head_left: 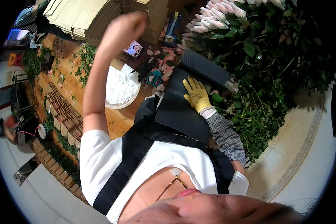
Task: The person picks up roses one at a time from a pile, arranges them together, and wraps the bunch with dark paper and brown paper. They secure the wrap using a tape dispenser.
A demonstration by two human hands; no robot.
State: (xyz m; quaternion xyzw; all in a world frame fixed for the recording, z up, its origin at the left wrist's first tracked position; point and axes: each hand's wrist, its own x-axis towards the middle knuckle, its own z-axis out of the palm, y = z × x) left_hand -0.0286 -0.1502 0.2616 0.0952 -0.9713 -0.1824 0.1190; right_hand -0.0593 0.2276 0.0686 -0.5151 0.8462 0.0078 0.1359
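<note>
My right hand point(195, 93), in a yellow glove with a grey checked sleeve, lies flat with fingers spread on a black sheet point(184, 117). A ribbed dark roll point(205, 68) lies at the far end of that sheet, just beyond the fingers. My bare left hand point(132, 26) is raised at the upper left, in front of stacked cardboard sheets point(76, 18). Motion smears its fingers, so I cannot make out whether it holds anything. Between the hands lie teal-handled scissors point(155, 77) and a black-handled tool point(141, 70).
A round white basin point(117, 106) holds small white pieces point(120, 86). Leafy roses in white netting point(216, 16) fill the upper right. A blue tape dispenser point(171, 31) and loose pink petals point(168, 56) lie at the far side. Cardboard and greenery line the left floor.
</note>
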